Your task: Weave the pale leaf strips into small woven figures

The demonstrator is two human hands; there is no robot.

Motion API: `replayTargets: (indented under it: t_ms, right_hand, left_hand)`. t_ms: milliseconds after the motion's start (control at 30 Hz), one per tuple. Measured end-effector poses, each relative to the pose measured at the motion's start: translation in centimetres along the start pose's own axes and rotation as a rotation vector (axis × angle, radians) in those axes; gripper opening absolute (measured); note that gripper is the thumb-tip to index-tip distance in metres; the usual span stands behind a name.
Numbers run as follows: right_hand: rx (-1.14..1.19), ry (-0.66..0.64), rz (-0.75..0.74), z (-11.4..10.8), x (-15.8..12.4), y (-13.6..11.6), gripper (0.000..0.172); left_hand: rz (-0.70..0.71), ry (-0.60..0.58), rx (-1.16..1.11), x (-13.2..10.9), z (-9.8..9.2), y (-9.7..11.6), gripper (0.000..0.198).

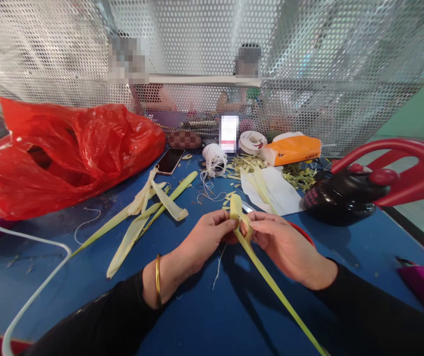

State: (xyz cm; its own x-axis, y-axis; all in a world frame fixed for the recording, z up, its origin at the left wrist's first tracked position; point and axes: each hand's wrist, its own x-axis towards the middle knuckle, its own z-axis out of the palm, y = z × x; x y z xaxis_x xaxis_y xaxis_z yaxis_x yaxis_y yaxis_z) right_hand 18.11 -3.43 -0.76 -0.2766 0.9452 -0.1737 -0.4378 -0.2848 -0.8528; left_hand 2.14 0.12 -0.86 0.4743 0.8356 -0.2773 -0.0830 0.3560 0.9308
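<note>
A long pale yellow-green leaf strip (267, 277), like a husk, is folded over at its upper end, and its narrow tail hangs toward the lower right. My left hand (210, 235) pinches the folded part between thumb and fingers. From the other side my right hand (282, 244) pinches a loop of the same strip. A metal blade (248, 207) and a red handle (303, 233), apparently of scissors, show around my right hand, mostly hidden by it. More pale husk leaves (133, 237) lie on the blue table to the left.
A red plastic bag (70, 153) fills the back left, near a phone (170, 161). White string (215, 159), dried plant bits (249, 164), white paper (271, 188) and an orange packet (295, 150) lie at the back. A dark pot (340, 198) stands right. Perforated mesh (204, 29) rises behind; people are beyond.
</note>
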Motion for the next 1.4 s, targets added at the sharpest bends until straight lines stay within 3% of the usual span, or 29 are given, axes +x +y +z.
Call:
replayTargets:
  t_ms: [133,300,500,667,833,933,1133,1267,1400]
  right_hand:
    - [-0.068,0.017,0.051,0.0,0.0,0.3,0.02]
    - [-0.12,0.105,0.055,-0.2,0.2,0.7,0.02]
    - [-0.272,0.075,0.004,-0.1,0.2,0.9,0.019]
    - [-0.16,0.015,0.028,-0.2,0.0,0.7,0.012]
    - [-0.136,0.004,-0.042,0.2,-0.2,-0.1,0.019]
    - [-0.077,-0.01,-0.008,0.2,-0.1,0.1,0.022]
    - [-0.029,0.09,0.051,-0.2,0.2,0.7,0.018]
    - [-0.181,0.08,-0.02,0.2,-0.1,0.2,0.024]
    - [-0.298,0.024,-0.147,0.4,-0.4,-0.2,0.028]
  left_hand:
    - [0.034,-0.01,0.036,0.1,0.2,0.1,0.015]
    - [0.04,-0.057,0.042,0.1,0.1,-0.1,0.018]
    - [0.095,-0.007,0.041,0.1,0.0,-0.3,0.023]
    - [0.139,0.011,0.108,0.1,0.0,-0.4,0.023]
    - [0.137,-0.009,0.089,0.1,-0.1,-0.3,0.024]
    - [0.143,-0.02,0.118,0.0,-0.1,-0.2,0.024]
    - [0.131,-0.091,0.176,-0.1,-0.1,-0.3,0.024]
    - [0.12,0.009,0.208,0.0,-0.2,-0.4,0.022]
    - [0.048,0.069,0.075,0.3,-0.3,-0.5,0.021]
